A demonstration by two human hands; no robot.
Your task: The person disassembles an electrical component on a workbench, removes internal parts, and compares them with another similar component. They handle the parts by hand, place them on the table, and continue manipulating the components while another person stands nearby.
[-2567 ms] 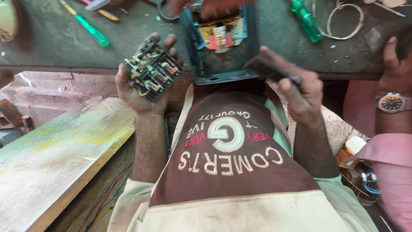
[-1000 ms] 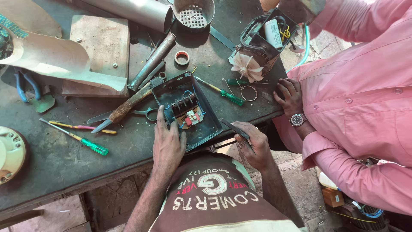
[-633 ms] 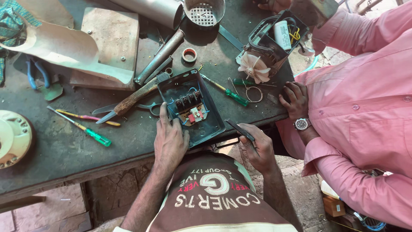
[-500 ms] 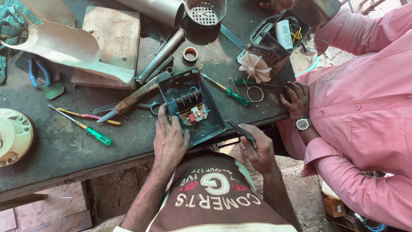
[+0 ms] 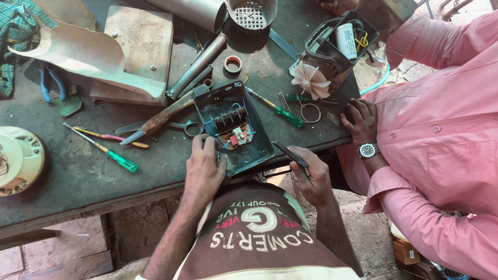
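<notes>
Dark workbench (image 5: 78,176) carries an open switch box (image 5: 233,129), screwdrivers (image 5: 101,149) and pliers (image 5: 52,85).

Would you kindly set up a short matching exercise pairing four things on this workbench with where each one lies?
Things:
1. open switch box
2. green-handled screwdriver
3. roll of tape
4. blue-handled pliers

Places:
A. far left, beside the curled paper sheet
B. at the bench's near edge, under the left hand
C. behind the box, near the metal pipe
D. left of the box, beside a yellow-and-pink tool

Pairs: 1-B, 2-D, 3-C, 4-A
</notes>
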